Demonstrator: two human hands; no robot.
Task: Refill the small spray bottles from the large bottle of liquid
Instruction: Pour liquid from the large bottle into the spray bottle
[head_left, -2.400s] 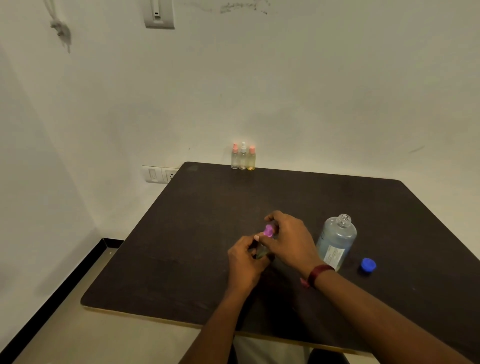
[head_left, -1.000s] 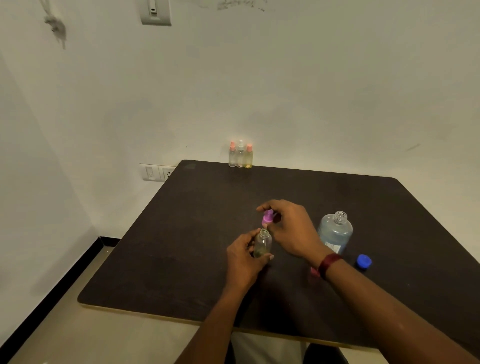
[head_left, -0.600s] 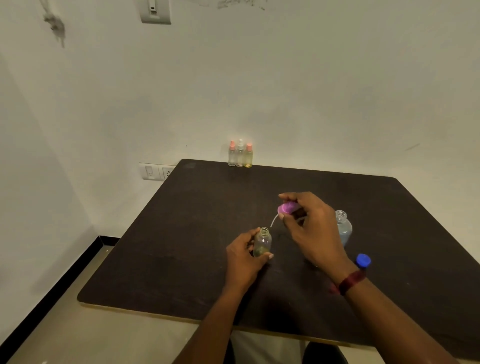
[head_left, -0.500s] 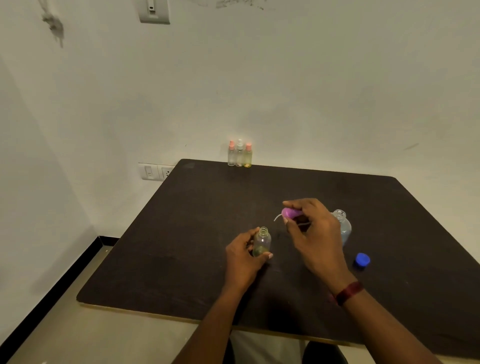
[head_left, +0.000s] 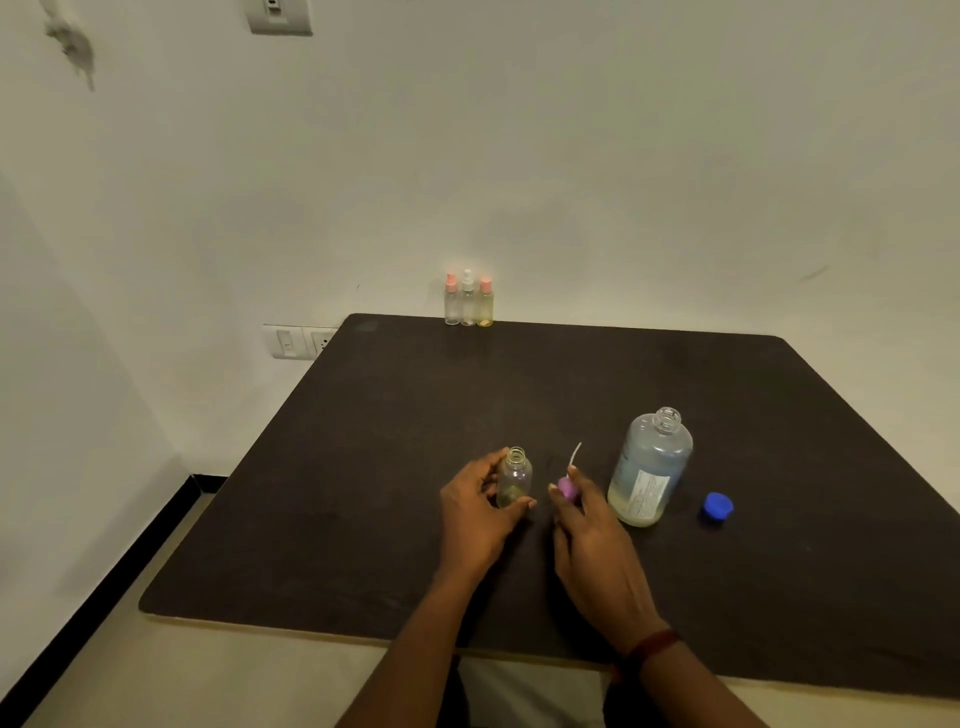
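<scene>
A small clear spray bottle (head_left: 514, 478) stands upright and uncapped on the dark table (head_left: 363, 519), with a little yellowish liquid at its bottom. My left hand (head_left: 478, 514) grips it from the left. My right hand (head_left: 592, 540) pinches the purple spray cap (head_left: 567, 487) low at the table, its white dip tube pointing up and away. The large clear bottle (head_left: 649, 467), open at the neck and holding liquid, stands just right of my right hand. Its blue cap (head_left: 718, 506) lies on the table further right.
Three small spray bottles (head_left: 468, 301) stand in a row at the table's far edge against the white wall. Wall sockets (head_left: 296, 340) sit left of the table. The table's near edge runs just below my forearms.
My right hand unscrewed the purple cap, lifted it off the small bottle, and has brought it down to the table between the small and large bottles. My left hand kept its hold.
</scene>
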